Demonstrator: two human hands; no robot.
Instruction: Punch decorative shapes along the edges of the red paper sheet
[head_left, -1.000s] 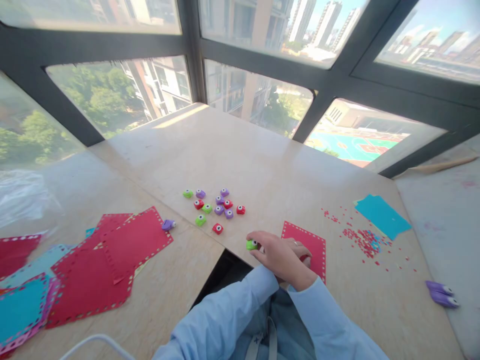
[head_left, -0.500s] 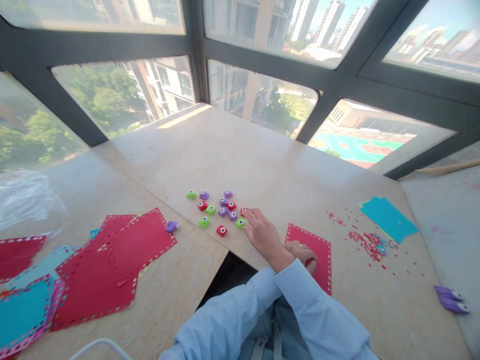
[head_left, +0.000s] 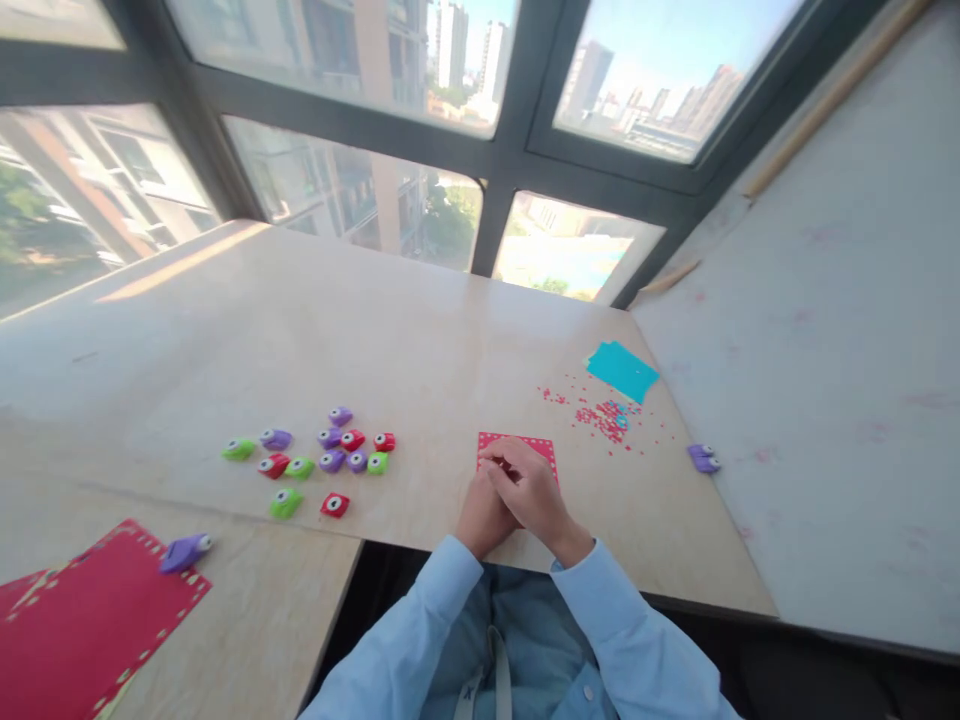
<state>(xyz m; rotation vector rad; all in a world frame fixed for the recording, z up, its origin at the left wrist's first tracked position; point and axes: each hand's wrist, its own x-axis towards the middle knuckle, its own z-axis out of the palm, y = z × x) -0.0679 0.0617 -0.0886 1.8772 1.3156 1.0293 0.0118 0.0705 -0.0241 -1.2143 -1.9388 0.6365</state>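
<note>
My left hand [head_left: 482, 515] and my right hand [head_left: 534, 492] are together over a red sheet of paper [head_left: 546, 447] with punched holes along its edges. The right hand's curled fingers overlap the left hand, which is partly hidden beneath. Both hands look closed, and whatever lies between their fingers is hidden. Left of them is a group of small craft punches, among them a red punch [head_left: 335, 505], a green punch [head_left: 286, 502] and a purple punch [head_left: 358, 461]. The nearest to my hands are another red punch [head_left: 384, 441] and a green one below it.
Red paper bits [head_left: 602, 420] and blue sheets [head_left: 624, 371] lie to the right. Purple punches [head_left: 703, 458] sit by the wall. At left, a purple punch [head_left: 185, 553] rests on larger red sheets [head_left: 97, 625]. Windows border the table's far side.
My right hand has left the punches and come back to my left hand over the red sheet. The punches it was touching still lie in the group. The view has turned right.
</note>
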